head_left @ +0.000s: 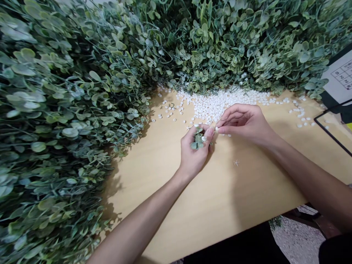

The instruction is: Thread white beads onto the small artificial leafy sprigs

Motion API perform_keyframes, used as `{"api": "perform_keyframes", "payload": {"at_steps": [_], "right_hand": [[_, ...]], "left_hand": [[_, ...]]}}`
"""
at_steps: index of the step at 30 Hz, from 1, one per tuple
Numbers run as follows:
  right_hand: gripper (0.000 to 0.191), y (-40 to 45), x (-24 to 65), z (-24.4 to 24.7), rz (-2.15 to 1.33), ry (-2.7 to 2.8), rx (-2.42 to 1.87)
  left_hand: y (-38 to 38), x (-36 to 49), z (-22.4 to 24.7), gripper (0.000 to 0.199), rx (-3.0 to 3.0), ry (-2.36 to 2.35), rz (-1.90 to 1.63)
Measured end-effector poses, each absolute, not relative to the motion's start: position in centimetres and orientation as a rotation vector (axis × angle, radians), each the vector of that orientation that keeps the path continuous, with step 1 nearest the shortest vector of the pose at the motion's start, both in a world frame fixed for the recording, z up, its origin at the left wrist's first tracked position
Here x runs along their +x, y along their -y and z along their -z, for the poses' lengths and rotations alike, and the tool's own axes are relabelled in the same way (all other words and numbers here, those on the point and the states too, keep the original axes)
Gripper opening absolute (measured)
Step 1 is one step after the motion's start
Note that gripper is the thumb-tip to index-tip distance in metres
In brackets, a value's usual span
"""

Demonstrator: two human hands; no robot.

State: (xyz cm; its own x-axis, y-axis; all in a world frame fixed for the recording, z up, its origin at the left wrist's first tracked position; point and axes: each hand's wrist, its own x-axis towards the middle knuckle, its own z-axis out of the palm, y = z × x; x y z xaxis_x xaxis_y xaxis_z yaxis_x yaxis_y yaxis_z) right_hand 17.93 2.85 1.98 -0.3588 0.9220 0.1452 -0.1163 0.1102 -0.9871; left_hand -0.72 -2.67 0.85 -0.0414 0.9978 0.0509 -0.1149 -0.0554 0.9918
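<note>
My left hand (195, 152) is closed round a small artificial leaf sprig (198, 141) with green leaves and a few little white pieces on it. Close against it, my right hand (243, 121) pinches a tiny white flower bead (216, 129) between thumb and fingertips. The two hands meet over the table, just in front of a heap of small white beads (211, 106). Whether the bead is on a stem of the sprig is too small to tell.
Piles of artificial greenery (68, 91) line the left and back of the wooden table (170, 205). Loose white beads lie at the back right. A small star-shaped white piece (236, 162) rests nearer me. At right are a printed sheet (339, 79) and a black wire frame (330, 134).
</note>
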Motion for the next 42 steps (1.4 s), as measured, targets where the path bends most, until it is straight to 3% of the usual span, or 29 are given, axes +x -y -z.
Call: {"api": "perform_keyframes", "payload": {"at_steps": [35,42], "right_hand": [[0.033,-1.5,16.4,-1.1,-1.284,1.396,-0.875],[0.040,-2.1,16.6,-2.3,-1.377,1.451,-0.856]], "left_hand": [[2.3,-0.8,-0.6,0.044,0.990,-1.028,-1.325],[2.3,-0.9,-0.6,0.048,0.998,-0.866,-1.323]]}}
